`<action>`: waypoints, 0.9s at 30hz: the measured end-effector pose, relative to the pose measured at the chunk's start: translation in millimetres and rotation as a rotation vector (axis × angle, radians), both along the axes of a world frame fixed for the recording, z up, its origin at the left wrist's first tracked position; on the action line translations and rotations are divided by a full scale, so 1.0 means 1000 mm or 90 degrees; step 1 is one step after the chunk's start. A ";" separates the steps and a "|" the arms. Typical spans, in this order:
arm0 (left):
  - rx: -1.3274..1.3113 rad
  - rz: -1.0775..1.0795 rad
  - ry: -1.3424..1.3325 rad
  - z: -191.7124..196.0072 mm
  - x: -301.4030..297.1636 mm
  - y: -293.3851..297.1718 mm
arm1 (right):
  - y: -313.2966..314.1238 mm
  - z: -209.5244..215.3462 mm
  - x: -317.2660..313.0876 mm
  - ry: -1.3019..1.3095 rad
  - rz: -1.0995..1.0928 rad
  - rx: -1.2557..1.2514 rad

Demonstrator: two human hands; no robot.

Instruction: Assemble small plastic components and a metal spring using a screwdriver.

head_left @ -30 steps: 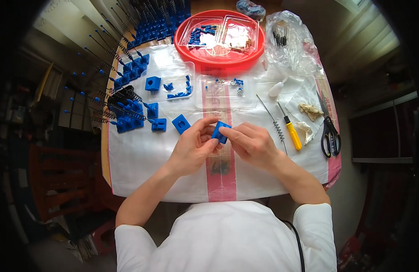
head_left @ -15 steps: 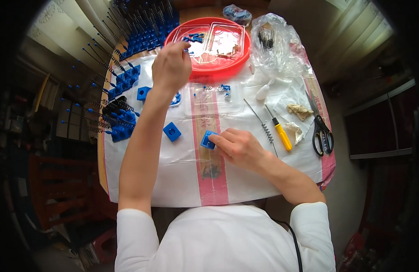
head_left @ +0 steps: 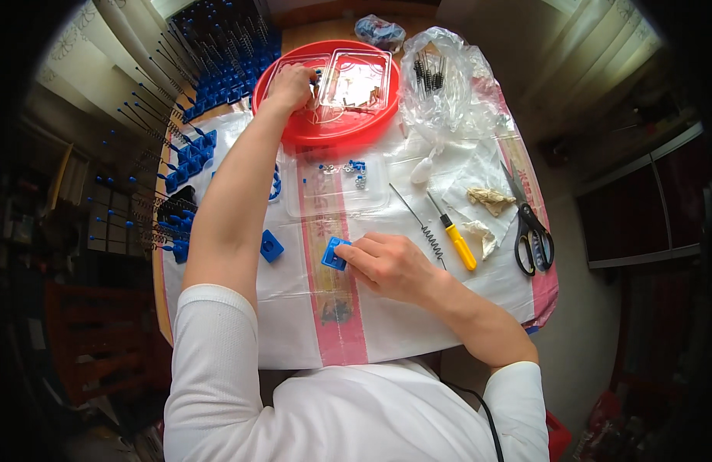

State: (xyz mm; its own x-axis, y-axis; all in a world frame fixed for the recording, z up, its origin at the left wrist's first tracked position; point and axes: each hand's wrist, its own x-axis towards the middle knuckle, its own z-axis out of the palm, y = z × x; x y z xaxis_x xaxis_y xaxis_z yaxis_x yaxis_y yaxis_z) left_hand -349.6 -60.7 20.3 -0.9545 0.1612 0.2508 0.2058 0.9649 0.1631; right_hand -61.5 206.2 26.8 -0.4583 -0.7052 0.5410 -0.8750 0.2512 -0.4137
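Observation:
My right hand (head_left: 390, 266) pinches a small blue plastic block (head_left: 334, 254) over the near middle of the table, its fingertips on the block's top right edge. Stretched far forward, my left hand (head_left: 293, 86) reaches into the left part of a clear plastic tray (head_left: 359, 52) in a red round basin (head_left: 386, 122). Its fingers are bent together at small blue parts there, and what they hold is hidden. Another blue block (head_left: 272, 246) with a round hole lies between my left forearm and the held block.
Blue bases with springy black rods (head_left: 209, 92) crowd the left side. A clear lid (head_left: 300, 192) holds tiny blue and metal pieces. To the right lie a coiled rod (head_left: 432, 242), a yellow-handled screwdriver (head_left: 460, 246), black scissors (head_left: 533, 231), crumpled tissue (head_left: 490, 201) and a plastic bag (head_left: 456, 100).
My left hand has moved forward and down into the tray, to its small blue parts. The right hand keeps its hold on the blue block. The whole view has shifted slightly.

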 end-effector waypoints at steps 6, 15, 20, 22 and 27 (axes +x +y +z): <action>-0.097 -0.068 -0.085 0.016 -0.014 0.007 | 0.003 0.000 -0.002 -0.014 -0.013 -0.005; -0.166 -0.064 0.157 0.005 -0.019 -0.016 | -0.005 -0.003 -0.006 -0.091 0.000 0.019; 0.211 -0.115 0.459 0.062 0.053 0.051 | 0.001 -0.013 -0.008 -0.123 -0.049 0.017; 0.340 -0.090 0.431 0.091 0.110 0.069 | -0.005 -0.019 -0.007 -0.111 -0.064 -0.046; 0.672 -0.187 0.129 0.075 0.236 0.066 | -0.007 -0.022 -0.004 -0.147 -0.089 -0.008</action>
State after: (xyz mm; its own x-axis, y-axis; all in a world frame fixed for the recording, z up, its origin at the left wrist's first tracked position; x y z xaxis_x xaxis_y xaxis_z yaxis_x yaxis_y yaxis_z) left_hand -113.3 5.3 95.1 -0.8402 -0.0115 0.5422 0.5192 0.2716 0.8103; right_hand -65.6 199.2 5.0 -0.6626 -0.6206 0.4193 -0.7146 0.3560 -0.6022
